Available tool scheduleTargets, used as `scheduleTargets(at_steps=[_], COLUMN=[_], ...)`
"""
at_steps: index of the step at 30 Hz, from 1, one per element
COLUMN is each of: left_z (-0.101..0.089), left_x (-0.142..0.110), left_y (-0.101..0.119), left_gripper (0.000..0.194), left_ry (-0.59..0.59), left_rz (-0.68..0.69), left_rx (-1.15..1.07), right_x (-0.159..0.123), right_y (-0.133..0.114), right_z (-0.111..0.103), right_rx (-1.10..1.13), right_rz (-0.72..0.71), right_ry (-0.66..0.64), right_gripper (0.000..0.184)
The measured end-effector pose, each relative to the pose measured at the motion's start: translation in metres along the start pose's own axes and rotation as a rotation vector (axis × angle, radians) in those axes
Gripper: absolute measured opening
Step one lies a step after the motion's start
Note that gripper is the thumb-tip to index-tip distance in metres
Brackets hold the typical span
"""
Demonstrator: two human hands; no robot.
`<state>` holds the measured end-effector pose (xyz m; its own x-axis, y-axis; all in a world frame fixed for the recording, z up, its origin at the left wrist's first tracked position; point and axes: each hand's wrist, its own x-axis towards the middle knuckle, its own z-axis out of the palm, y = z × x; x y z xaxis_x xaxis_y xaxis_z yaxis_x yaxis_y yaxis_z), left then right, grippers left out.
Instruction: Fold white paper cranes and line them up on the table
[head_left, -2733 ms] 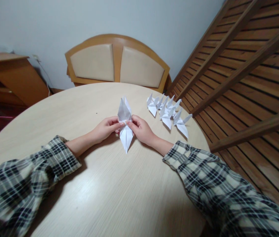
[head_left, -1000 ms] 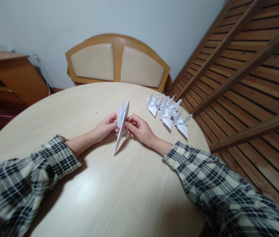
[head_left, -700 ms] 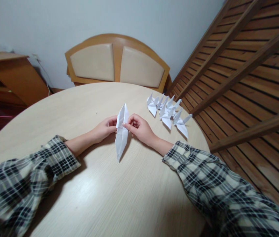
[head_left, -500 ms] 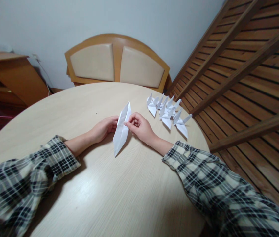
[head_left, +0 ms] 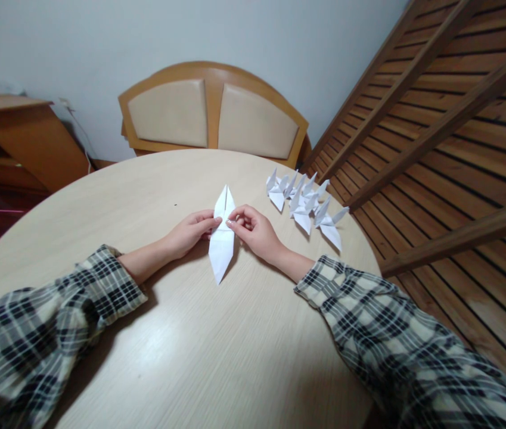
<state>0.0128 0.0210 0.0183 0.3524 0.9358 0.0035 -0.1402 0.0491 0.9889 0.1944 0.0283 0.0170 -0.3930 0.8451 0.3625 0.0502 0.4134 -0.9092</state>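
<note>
1. Pinching folded paper (head_left: 222, 247) from both sides: left hand (head_left: 194, 229), right hand (head_left: 255, 231).
2. Paper is pointing near and far over bench (head_left: 181, 333), left of folded cranes (head_left: 301, 219).
3. Apparently shaping folds; next is probably needing aligned edges.

Wore loose plaid shirt fabric: left sleeve (head_left: 33, 333) and right sleeve (head_left: 396, 339) alike, in black, grey and cream checks with thin pale lines. Showed wide cuffs (head_left: 118, 286), creased forearm cloth, glinting thumbnail (head_left: 229, 222) on right hand (head_left: 258, 233).
</note>
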Motion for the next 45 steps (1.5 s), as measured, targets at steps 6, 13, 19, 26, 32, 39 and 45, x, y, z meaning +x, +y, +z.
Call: scheduleTargets(at_steps=[6, 13, 19, 26, 32, 39, 45], left_z=[0.0002, 0.0027, 0.0013, -0.0005, -0.0004, 0.0002, -0.0034], left_x=[0.0013, 0.0016, 0.0030, 0.0035, 0.0038, 0.0021, 0.0028], left_y=[0.0020, 0.0079, 0.0060, 0.0036, 0.0029, 0.0046, -0.0004], left_gripper=[0.011, 0.007, 0.008, 0.009, 0.011, 0.013, 0.014], left_ry=[0.092, 0.186, 0.210, 0.171, 0.133, 0.080, 0.017], left_rz=[-0.009, -0.045, -0.046, -0.043, -0.037, -0.027, -0.024], left_rx=[-0.132, -0.193, -0.171, -0.144, -0.146, -0.141, -0.087], right_x=[-0.0030, -0.0029, -0.0025, -0.0022, -0.0017, -0.0019, 0.0003], right_y=[-0.0006, 0.0010, -0.0002, -0.0006, -0.0032, -0.0038, 0.0030], right_z=[-0.0001, 0.0005, 0.0003, -0.0025, -0.0042, -0.0044, -0.0028], right_rx=[-0.045, -0.055, -0.096, -0.176, -0.267, -0.312, -0.294], right_rz=[0.012, -0.004, -0.042, -0.087, -0.139, -0.170, -0.139], right_ry=[-0.021, -0.032, -0.050, -0.032, -0.005, 0.007, 0.032], right_gripper=[0.012, 0.018, 0.021, 0.017, 0.012, 0.010, 0.007])
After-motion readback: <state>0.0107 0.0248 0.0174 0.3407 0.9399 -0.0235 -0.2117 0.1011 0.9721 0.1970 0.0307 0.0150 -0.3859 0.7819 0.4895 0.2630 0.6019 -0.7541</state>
